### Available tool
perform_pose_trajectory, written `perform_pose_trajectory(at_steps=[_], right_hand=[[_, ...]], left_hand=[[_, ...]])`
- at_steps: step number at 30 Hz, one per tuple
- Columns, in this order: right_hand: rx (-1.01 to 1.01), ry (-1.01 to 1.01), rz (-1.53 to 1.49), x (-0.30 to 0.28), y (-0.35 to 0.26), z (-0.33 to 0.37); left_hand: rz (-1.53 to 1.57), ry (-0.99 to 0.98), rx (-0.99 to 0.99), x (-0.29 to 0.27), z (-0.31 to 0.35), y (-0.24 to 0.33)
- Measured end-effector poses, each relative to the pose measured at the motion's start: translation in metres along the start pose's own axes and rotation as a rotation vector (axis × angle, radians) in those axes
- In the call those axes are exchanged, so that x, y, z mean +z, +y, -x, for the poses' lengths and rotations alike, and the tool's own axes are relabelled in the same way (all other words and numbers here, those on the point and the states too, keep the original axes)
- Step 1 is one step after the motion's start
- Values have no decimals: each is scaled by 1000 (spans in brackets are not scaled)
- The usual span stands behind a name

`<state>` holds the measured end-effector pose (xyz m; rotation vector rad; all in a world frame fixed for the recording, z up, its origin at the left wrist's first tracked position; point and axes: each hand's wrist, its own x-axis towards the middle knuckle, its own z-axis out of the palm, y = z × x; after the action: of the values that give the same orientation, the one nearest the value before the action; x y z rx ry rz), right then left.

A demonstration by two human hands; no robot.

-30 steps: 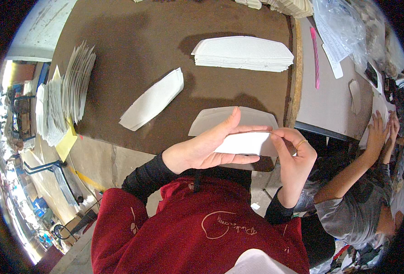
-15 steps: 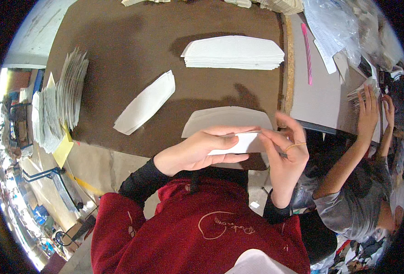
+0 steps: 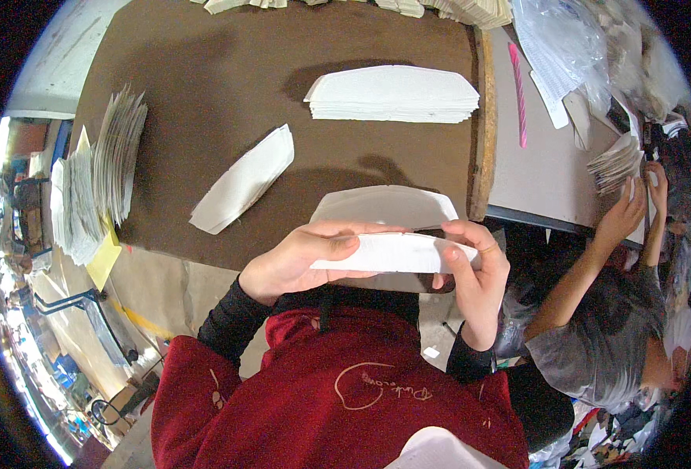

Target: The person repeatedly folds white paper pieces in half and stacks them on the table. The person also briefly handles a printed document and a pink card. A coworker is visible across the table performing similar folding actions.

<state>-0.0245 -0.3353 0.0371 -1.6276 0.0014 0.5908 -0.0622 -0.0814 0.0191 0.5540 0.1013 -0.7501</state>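
White strip held at both ends

The left hand is clamped on the strip's left end, thumb over its face. The right hand is closed on the right end, thumb on the face and fingers bent around it. The strip lies crosswise between them, in front of the red top.

Just beyond the grip, a pale sheet lies on the brown table; farther beyond is a white stack. Left of the grip are a slanted piece and, well apart, a fanned stack. Far right of it, a pink band lies near a co-worker's hands.
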Motion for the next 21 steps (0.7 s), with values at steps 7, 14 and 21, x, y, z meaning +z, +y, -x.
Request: perform_pose_trajectory(at_steps=[7,14,21], right_hand=[[-478,128,472,6,5,-16],[-602,200,872,11,15,-52],[-570,149,878,10,24,-45]], left_hand=[[-811,435,213,4,11,-10],[-1643,713,513,-6,-1,-6],[-1845,791,402,4,-4,-18]])
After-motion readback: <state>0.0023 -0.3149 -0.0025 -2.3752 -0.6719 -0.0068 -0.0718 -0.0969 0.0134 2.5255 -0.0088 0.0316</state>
